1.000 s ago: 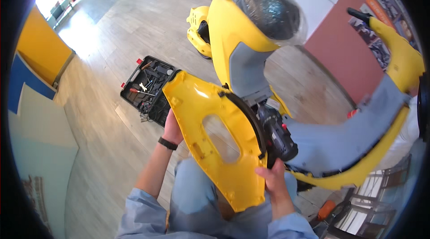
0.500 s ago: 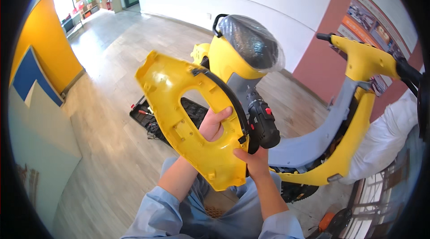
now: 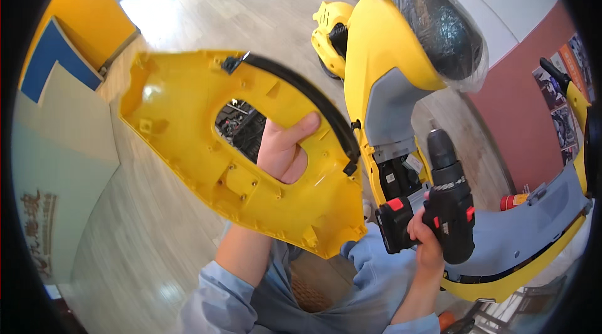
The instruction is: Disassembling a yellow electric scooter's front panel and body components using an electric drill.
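Observation:
My left hand (image 3: 283, 150) reaches through the oval opening of a large yellow plastic scooter panel (image 3: 188, 127) and holds it up close in front of me, inner side facing me. A black trim strip (image 3: 307, 99) runs along the panel's upper right edge. My right hand (image 3: 427, 247) grips a black and red cordless drill (image 3: 442, 205), chuck pointing up, just right of the panel. Behind it stands the yellow and grey electric scooter (image 3: 392, 67), its seat (image 3: 433, 17) wrapped in clear plastic.
An open black tool case (image 3: 241, 124) on the wooden floor shows through the panel's opening. A yellow and blue wall panel (image 3: 56, 64) stands at the left. A reddish wall (image 3: 533, 108) with posters is at the right. A red can (image 3: 513, 200) sits near the scooter.
The yellow panel has been lifted clear of the scooter and brought up toward me and to the left. My right hand has let go of the panel and now holds the drill.

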The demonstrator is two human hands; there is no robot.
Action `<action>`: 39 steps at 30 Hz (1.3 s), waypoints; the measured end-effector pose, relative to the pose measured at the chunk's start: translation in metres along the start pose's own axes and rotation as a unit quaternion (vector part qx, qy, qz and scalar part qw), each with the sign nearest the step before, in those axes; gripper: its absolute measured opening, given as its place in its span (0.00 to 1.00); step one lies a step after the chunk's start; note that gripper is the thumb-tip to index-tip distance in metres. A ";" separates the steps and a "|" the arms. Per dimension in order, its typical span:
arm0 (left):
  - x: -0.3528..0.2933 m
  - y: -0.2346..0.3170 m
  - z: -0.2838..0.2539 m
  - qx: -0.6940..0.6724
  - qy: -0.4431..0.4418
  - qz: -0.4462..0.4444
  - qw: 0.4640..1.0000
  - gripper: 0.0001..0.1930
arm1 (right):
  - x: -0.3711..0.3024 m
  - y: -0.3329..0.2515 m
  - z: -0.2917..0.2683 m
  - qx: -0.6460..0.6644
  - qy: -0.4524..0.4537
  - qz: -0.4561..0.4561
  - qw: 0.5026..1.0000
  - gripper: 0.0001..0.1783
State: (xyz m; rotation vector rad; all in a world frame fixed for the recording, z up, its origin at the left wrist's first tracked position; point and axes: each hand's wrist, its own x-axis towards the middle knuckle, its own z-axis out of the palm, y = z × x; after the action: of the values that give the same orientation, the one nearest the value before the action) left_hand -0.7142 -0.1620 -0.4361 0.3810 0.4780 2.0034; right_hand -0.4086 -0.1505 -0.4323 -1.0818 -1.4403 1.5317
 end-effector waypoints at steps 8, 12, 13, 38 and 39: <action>0.014 0.000 -0.011 0.050 -0.056 -0.008 0.997 0.17 | -0.044 0.035 -0.041 -0.473 -0.055 -0.187 0.859 0.20; 0.014 0.008 -0.012 0.078 -0.056 0.005 0.995 0.17 | -0.038 0.016 -0.032 -0.406 -0.063 -0.169 0.896 0.19; 0.015 0.010 -0.015 0.080 -0.054 0.001 0.995 0.17 | -0.032 0.002 -0.022 -0.404 -0.063 -0.166 0.897 0.19; 0.012 0.022 -0.020 0.123 -0.071 0.013 0.990 0.19 | -0.030 -0.001 -0.001 -0.343 -0.141 -0.115 0.922 0.27; 0.012 0.024 -0.020 0.120 -0.068 0.005 0.990 0.21 | -0.030 -0.001 0.001 -0.334 -0.135 -0.109 0.927 0.26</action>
State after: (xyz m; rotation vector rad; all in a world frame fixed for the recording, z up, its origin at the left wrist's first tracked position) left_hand -0.7470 -0.1647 -0.4415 0.6656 0.6339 1.9197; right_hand -0.3984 -0.1789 -0.4290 -1.0536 -2.2930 1.0721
